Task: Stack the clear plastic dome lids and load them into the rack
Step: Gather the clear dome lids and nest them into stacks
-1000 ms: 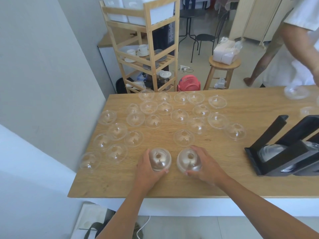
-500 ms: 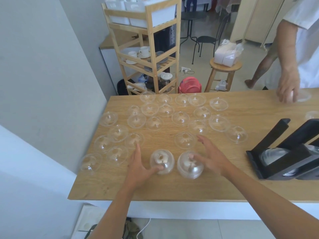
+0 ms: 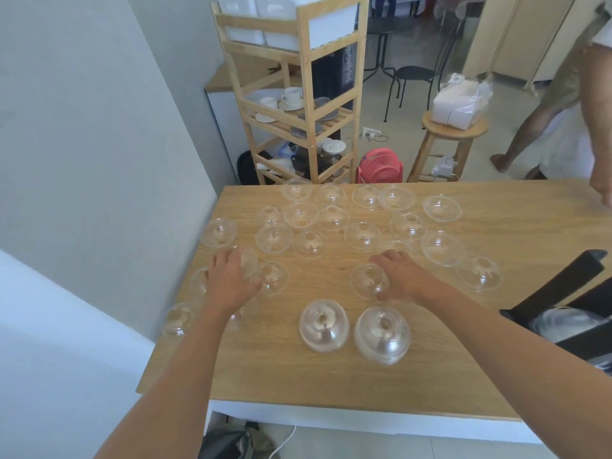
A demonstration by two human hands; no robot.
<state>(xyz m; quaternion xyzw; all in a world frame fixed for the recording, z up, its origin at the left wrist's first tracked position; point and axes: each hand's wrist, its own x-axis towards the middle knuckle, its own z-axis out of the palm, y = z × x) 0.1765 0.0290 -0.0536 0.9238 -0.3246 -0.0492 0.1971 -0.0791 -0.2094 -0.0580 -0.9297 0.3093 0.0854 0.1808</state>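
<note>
Both hands have left the two stacks [image 3: 354, 331]; left hand [image 3: 228, 279] cups a lid at ten o'clock, right hand [image 3: 402, 276] spreads open on another [image 3: 367, 280], risking a slippery fumble.

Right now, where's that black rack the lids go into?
In the head view, the black rack sits at the table's right edge, right of the right hand, with lids already inside.
</note>
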